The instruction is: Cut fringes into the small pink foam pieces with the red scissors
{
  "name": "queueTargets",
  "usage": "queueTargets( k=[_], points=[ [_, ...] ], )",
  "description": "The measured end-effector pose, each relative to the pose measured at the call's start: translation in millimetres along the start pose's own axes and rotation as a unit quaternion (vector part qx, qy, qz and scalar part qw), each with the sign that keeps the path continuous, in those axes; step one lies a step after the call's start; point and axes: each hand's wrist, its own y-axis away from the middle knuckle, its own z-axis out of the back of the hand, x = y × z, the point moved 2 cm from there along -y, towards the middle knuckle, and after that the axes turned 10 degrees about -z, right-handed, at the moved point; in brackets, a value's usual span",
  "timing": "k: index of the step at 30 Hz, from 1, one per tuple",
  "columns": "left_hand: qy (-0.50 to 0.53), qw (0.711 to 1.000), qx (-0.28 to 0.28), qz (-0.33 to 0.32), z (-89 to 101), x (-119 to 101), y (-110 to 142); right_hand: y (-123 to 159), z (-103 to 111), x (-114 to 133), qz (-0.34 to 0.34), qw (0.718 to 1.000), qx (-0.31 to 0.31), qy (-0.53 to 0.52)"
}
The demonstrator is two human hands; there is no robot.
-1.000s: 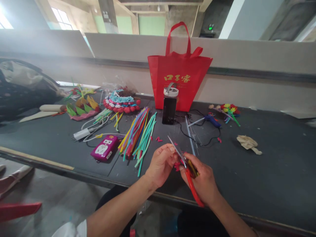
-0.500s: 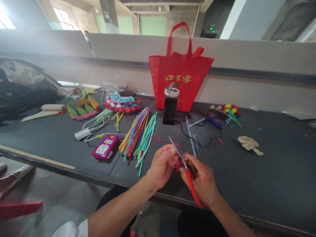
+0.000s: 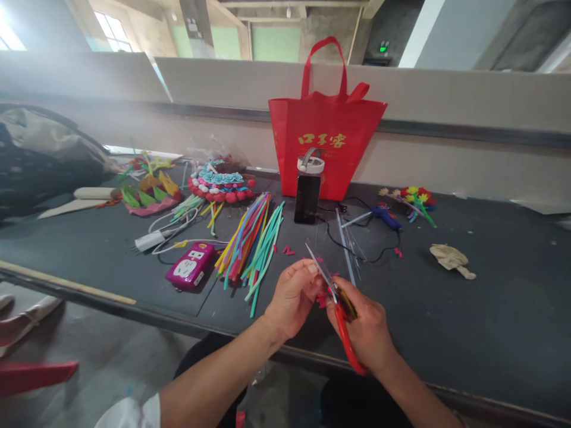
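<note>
My right hand grips red-handled scissors, whose blades point up and left toward my left hand. My left hand is curled, its fingertips pinching a small pink-red scrap at the blades. Both hands hover over the near edge of the dark table. A fan of colourful foam strips lies just left of my left hand, with tiny red offcuts beside it.
A red tote bag stands at the back with a dark bottle in front. A magenta power strip, white plug and cables, a blue glue gun, foam flowers, a decorated craft piece and crumpled paper lie around.
Hands and scissors stay almost in place; the view has shifted very slightly.
</note>
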Motion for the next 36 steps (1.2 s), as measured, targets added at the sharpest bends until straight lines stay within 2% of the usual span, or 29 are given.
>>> queueTargets(
  k=[4, 10, 36],
  points=[
    [-0.006, 1.0, -0.006, -0.001, 0.4, 0.5, 0.0, -0.1, -0.6, -1.2, 0.015, 1.0, 0.0, 0.011],
    [0.005, 1.0, -0.003, -0.001, 0.9, 2.7, 0.1, -0.9, 0.9, -0.1, -0.005, 1.0, 0.022, 0.01],
    [0.005, 1.0, -0.004, -0.006, 1.7, 6.5, -0.1, -2.4, 3.9, 2.4, -0.013, 1.0, 0.026, 0.006]
  ],
)
